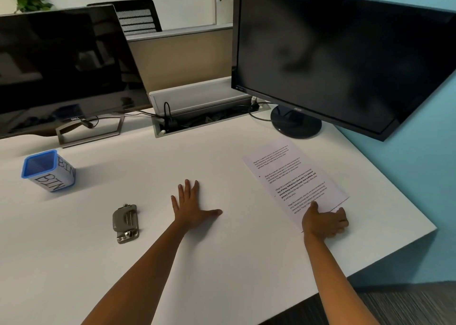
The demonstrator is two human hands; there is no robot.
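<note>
Curling round the near edge of the printed sheet (288, 176), the right grip (324, 222) has its thumb on top of the page and its fingers tucked at the near corner, so it holds the paper. The rest of the sheet lies flat on the desk (222, 263), stretching away beyond that grip. Whether it is one page or several cannot be told.

Well apart to the left, the left grip (191, 206) lies flat, fingers spread, holding nothing. Left of it sits a small metal tool (125, 223), untouched. Farther off, beyond and left of the tool, stands a blue cup (48, 170) lettered BIN. Two dark monitors (345, 53) stand farthest from both grips.

The work looks barely begun. The sheet is gripped but not yet lifted, and any use of the tool or the cup is probably still ahead.
</note>
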